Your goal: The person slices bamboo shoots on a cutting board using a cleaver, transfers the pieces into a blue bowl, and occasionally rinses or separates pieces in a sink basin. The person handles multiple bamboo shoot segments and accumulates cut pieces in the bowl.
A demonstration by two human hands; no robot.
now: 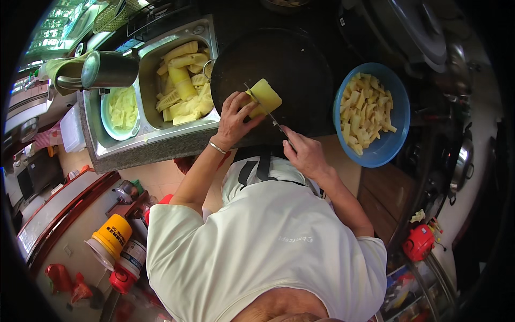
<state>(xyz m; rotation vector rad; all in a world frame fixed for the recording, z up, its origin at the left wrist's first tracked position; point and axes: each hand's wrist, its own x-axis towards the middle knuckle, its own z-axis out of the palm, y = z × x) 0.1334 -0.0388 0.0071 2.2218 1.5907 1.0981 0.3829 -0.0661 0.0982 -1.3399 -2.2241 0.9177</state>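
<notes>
A thick piece of pale yellow bamboo shoot (266, 96) lies on the round dark cutting board (277, 52). My left hand (236, 116) presses on its left end, fingers curled near the blade. In my right hand (305, 155) is the handle of a knife (267, 110). The blade stands edge-down across the shoot, just right of my left fingertips; how deep it has cut cannot be told. Several larger bamboo shoot pieces (183, 82) are heaped in the sink basin (151, 68) to the left.
A blue plastic bowl (392, 141) of cut bamboo strips (364, 108) stands right of the board. In the sink's smaller left part sits a light green bowl (136, 131) with pale slices (122, 106). A metal cylinder (110, 69) overhangs the sink's left side. The stone counter edge (161, 151) runs before me.
</notes>
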